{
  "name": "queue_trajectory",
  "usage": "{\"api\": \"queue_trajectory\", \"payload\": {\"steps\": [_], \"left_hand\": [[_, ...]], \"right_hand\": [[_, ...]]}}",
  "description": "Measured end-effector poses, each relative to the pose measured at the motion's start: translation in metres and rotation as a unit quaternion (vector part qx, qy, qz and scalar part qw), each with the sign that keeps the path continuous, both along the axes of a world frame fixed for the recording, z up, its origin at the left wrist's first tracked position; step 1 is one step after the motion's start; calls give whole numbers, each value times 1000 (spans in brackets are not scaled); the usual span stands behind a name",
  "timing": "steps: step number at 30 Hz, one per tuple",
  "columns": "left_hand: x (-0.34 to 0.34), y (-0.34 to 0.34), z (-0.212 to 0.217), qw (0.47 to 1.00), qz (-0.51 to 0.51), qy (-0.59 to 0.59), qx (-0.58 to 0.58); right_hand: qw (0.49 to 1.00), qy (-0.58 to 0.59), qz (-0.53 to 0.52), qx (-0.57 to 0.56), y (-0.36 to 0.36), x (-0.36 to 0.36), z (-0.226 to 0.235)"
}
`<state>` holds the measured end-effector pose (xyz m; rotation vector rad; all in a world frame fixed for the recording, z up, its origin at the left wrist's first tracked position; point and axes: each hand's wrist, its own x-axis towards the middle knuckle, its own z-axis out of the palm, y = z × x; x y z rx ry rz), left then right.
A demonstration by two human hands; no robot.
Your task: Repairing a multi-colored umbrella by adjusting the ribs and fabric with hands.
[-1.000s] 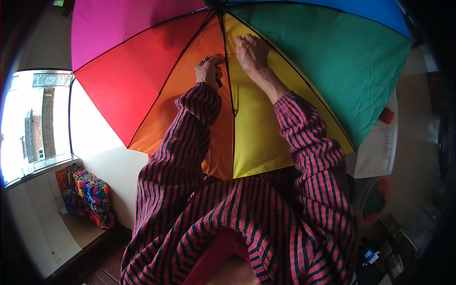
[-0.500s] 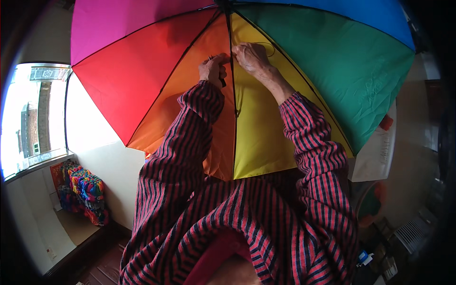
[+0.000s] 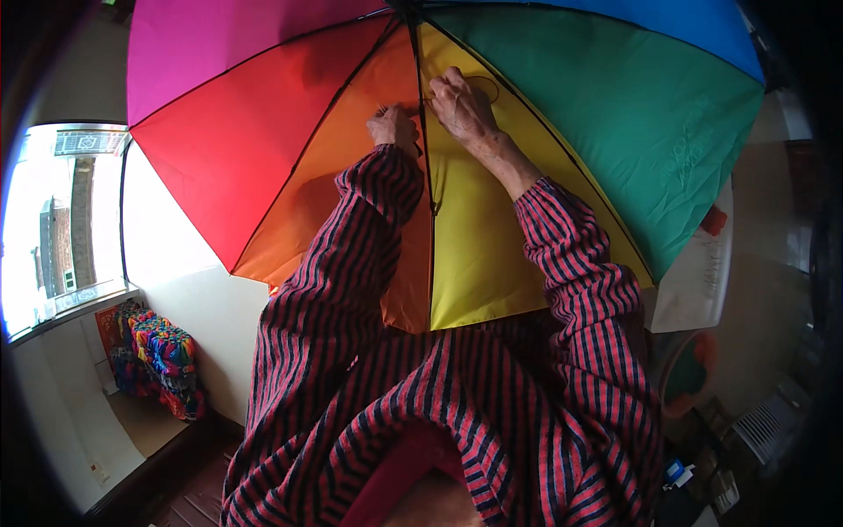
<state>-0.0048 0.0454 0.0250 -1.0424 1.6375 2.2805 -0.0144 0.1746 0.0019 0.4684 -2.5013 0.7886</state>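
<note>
Both hands are raised ahead and up, pressed on an open rainbow umbrella point(image 3: 544, 149) that fills the upper part of the view. The left hand point(image 3: 392, 128) is set on the orange panel point(image 3: 351, 202), just left of a dark rib point(image 3: 428, 193); its fingers are curled in, and something small and dark seems pinched at the fingertips, though what it is cannot be told. The right hand point(image 3: 463, 105) is laid on the yellow panel point(image 3: 479, 246), just right of the same rib, fingers bent down onto the cloth near a thin dark loop point(image 3: 486, 83), maybe thread or wire. Whether that loop is gripped cannot be told. The hands are kept close together, nearly touching, with only the rib between them.

The key relation: the rib is run lengthwise between the two hands, from the umbrella's hub point(image 3: 409, 9) at the top edge down to the lower hem near the chest. The worked spot is found on the upper stretch of that rib, nearer the hub than the hem. Both hands are about equally near it; the right one is set slightly higher.

Outward, striped sleeves point(image 3: 580, 281) are seen coming up from below. A window point(image 3: 61, 220) is seen far left, with a bright patterned bundle point(image 3: 162, 360) under it by the white wall.
</note>
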Motion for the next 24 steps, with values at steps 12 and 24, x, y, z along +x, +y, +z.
{"api": "queue_trajectory", "payload": {"steps": [12,24], "left_hand": [[-4,-14,-8,997,-63,32,31],[9,-16,-25,935,-138,222,-241]], "right_hand": [[999,12,23,-39,-6,0,1],[613,-43,81,-785,139,20,101]]}}
